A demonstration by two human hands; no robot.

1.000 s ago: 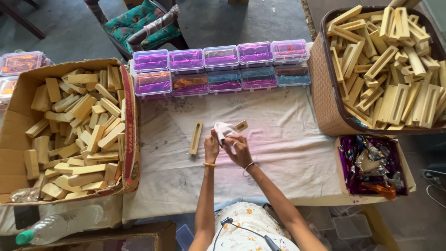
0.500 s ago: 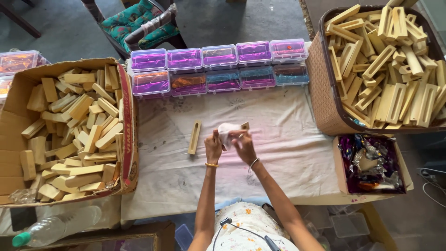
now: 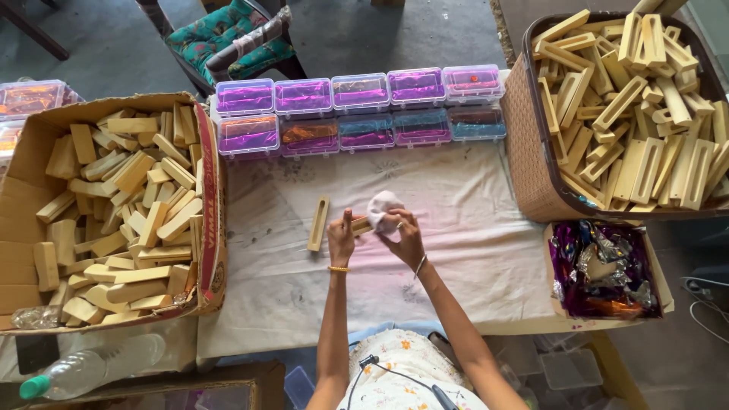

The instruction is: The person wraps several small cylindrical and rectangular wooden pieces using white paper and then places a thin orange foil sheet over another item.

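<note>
- A white cloth-covered table (image 3: 471, 250) bears two rows of clear plastic lidded boxes with purple, orange and blue foil inside (image 3: 357, 110) along its far edge.
- At the left stands an open brown cardboard carton (image 3: 209, 228) heaped with pale wooden blocks; at the right a brown woven basket (image 3: 524, 144) holds more slotted blocks, and just below it a small cardboard tray of crumpled purple and silver foil wrappers (image 3: 600, 269).
- One pale slotted wooden block (image 3: 318, 222) lies alone on the cloth, just beside the left hand (image 3: 341, 239).
- The left hand is closed around one end of a short pale wooden piece (image 3: 361, 225), thumb up.
- The right hand (image 3: 406, 235) pinches a crumpled white cloth wad (image 3: 382, 206) against that piece; both forearms reach in from below, a bangle on each wrist.
- Most of the held piece is hidden by fingers and wad.
- A clear plastic bottle with a green cap (image 3: 76, 373) lies at the lower left, near the frame's edge.
</note>
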